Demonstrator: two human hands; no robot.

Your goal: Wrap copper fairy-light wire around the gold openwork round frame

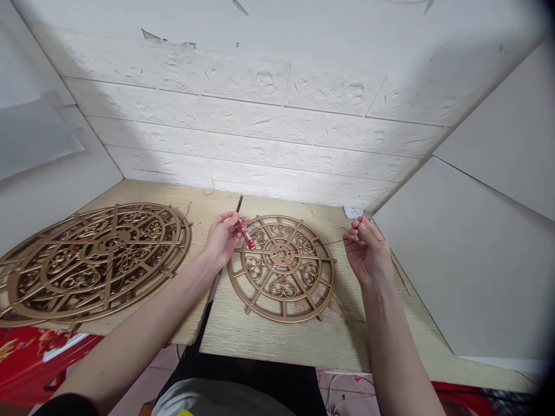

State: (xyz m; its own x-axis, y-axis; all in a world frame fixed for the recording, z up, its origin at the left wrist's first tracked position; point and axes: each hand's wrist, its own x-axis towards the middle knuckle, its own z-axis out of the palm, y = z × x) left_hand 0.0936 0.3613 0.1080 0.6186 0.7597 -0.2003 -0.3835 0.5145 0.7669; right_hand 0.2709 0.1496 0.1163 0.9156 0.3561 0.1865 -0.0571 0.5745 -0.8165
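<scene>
My left hand [223,236] is closed around a small red tube with white markings [247,233], held tilted above the left rim of a round gold openwork frame [284,316]. The frame lies flat, with scroll ornaments between its spokes and a hub [281,253] in the middle. Right of the frame, my right hand [367,245] pinches a thin dark wire [330,243], which stretches back toward the hub. From that hub a yellow wire [323,280] trails over the rim toward the table's front edge. Whether the dark wire reaches the tube is too fine to make out.
Several similar gold frames [104,245] lie stacked on the left. A pale wooden table [243,341] has a gap between its two boards. Behind stands a white brick-patterned wall [255,127]; a crumpled whitish scrap [353,212] lies against it. A red stool [26,370] sits below left.
</scene>
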